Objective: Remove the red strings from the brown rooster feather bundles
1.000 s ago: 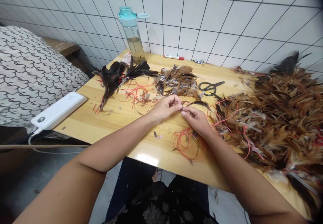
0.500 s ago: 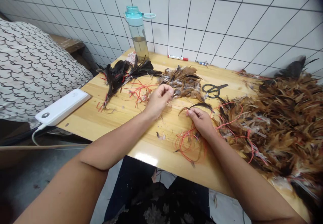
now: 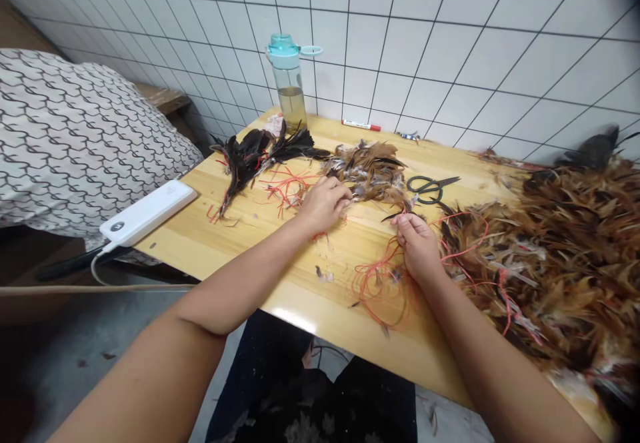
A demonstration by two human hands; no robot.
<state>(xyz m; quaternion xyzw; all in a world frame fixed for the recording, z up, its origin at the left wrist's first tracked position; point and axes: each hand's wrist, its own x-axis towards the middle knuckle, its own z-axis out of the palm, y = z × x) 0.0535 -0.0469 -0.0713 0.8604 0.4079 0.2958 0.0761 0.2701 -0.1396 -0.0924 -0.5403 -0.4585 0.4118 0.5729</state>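
Presently I see the 2 hands low over the tabletop (image 3: 240, 230). The left hand (image 3: 324, 204) rests at the near edge of the small brown feather pile (image 3: 373, 166). Its fingers are curled together, and what they pinch, if anything, is hidden from me. The right hand (image 3: 419, 248) has thumb and fingers clamped on the quill end of 1 dark feather (image 3: 396, 215), which lies just beside that pile. Under the right wrist a loop of red threads (image 3: 377, 290) is spread near the front edge.

What can go wrong, in my judgement: the threads are thin and tangled, so a lifting wrist could catch them and drag loose feathers off the front edge. The big feather heap (image 3: 555, 250) lies against the right forearm and is light, so a quick sweep of the arm could scatter it. The scissors (image 3: 431, 187) lie near the right hand, and a blind reach could meet them. The power bank (image 3: 147, 212) sits partly over the left edge with its cable hanging, so a tug there could bring it down.

Only 1 container is in view: the bottle (image 3: 291, 83) at the far edge, upright, lid closed, holding pale yellowish liquid, perhaps half full. It stands just behind the black feathers (image 3: 257, 153).
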